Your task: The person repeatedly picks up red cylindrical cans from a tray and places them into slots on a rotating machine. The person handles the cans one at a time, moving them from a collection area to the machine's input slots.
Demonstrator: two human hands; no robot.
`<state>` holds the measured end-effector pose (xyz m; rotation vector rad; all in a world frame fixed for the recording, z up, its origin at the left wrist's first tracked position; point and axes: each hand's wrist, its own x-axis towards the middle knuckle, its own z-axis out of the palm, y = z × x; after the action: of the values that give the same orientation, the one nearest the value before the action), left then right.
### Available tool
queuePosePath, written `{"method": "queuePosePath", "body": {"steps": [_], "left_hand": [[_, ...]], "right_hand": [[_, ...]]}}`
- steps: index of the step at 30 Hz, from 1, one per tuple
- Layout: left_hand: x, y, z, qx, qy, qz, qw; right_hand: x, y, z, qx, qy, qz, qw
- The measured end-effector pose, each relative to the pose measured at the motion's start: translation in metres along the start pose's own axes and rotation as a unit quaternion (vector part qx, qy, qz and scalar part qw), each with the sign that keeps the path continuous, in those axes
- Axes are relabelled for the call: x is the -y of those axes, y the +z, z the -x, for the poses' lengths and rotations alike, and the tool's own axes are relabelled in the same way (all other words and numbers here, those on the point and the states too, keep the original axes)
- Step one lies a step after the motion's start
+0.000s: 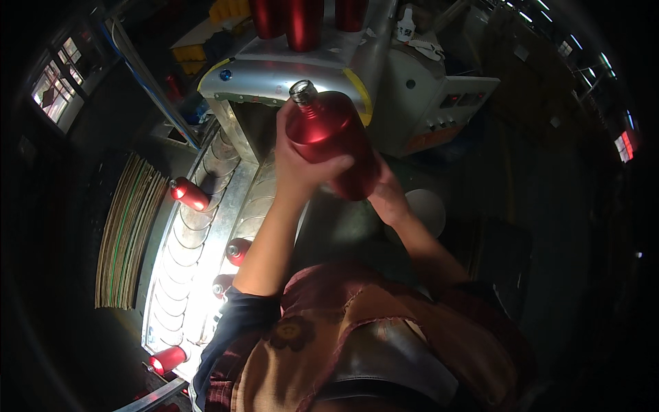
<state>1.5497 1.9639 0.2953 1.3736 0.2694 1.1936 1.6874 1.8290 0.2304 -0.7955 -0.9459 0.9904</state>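
Observation:
A large glossy red bottle [329,134] with a bare, clear-glass neck is tilted in front of me, its mouth toward the far left. My left hand [302,163] is closed around its left side, thumb across the front. At the bottle's lower right end, my right hand [388,196] grips near the base; its fingers are partly hidden behind the bottle. Below and left of my left arm, a lit conveyor [173,275] carries more red bottles, among them one lying bottle [190,195] and another beside my forearm [237,251].
A metal machine hood [274,77] with yellow edging stands ahead, several red bottles [303,27] on top. At its right is a control box [449,103] with small displays and knobs, a white bottle [406,26] behind. Stacked boards [123,237] stand left of the conveyor.

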Motion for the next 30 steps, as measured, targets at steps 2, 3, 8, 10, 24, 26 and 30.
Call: {"method": "queuePosePath", "body": {"steps": [2, 3, 8, 10, 24, 26, 30], "left_hand": [[-0.008, -0.003, 0.004, -0.051, -0.013, -0.027, 0.998], [-0.013, -0.002, 0.007, -0.069, -0.006, -0.074, 0.995], [-0.032, -0.005, 0.021, -0.089, 0.006, -0.082, 0.993], [-0.034, -0.013, 0.019, -0.055, 0.016, -0.021, 0.998], [-0.004, -0.041, -0.014, 0.19, -0.095, 0.321, 0.923], [-0.002, -0.043, -0.02, 0.172, -0.111, 0.332, 0.921], [0.005, -0.052, -0.044, 0.217, -0.171, 0.349, 0.895]], "right_hand": [[-0.012, 0.004, -0.007, -0.048, 0.021, 0.019, 0.998], [-0.018, 0.008, -0.012, -0.05, 0.004, 0.033, 0.998], [-0.038, 0.035, -0.017, -0.052, -0.041, -0.042, 0.997], [-0.037, 0.047, -0.01, -0.038, -0.048, -0.079, 0.995], [-0.034, 0.057, -0.006, 0.034, 0.145, -0.26, 0.954], [-0.027, 0.066, -0.007, 0.007, 0.169, -0.324, 0.931], [-0.012, 0.086, -0.005, -0.047, 0.286, -0.355, 0.889]]}}
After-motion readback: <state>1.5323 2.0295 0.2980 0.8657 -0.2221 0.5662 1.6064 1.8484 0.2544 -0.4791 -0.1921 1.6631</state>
